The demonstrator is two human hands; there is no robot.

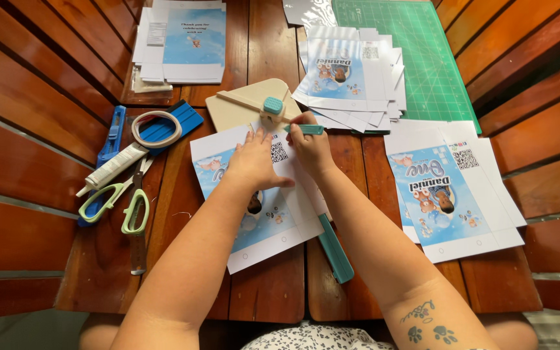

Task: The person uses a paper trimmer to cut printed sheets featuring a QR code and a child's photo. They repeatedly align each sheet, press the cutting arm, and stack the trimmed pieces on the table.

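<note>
The slatted wooden table point(267, 285) carries everything. At its far right corner lies a green cutting mat point(422, 58), with a fanned stack of printed sheets point(351, 74) overlapping its left edge and another printed sheet point(455, 194) by the right edge of the table.

Mid-table, a beige paper trimmer point(244, 107) runs its teal-ended rail point(333, 249) on a diagonal, from the far middle of the table down toward the near edge. A printed box template point(273, 217) lies on the trimmer, tucked under the rail, its long side roughly along that diagonal.

The left hand point(252, 162) lies flat and open on the template, fingers spread, just left of the rail. The right hand point(311, 148) is closed around a teal-handled tool point(307, 129) at the far end of the rail, close beside the teal slider point(272, 105); both hands nearly touch there.

Toward the left edge lie green-handled scissors point(128, 207), a white tube point(113, 166), a tape roll point(156, 129) and a blue utility knife point(115, 133).
</note>
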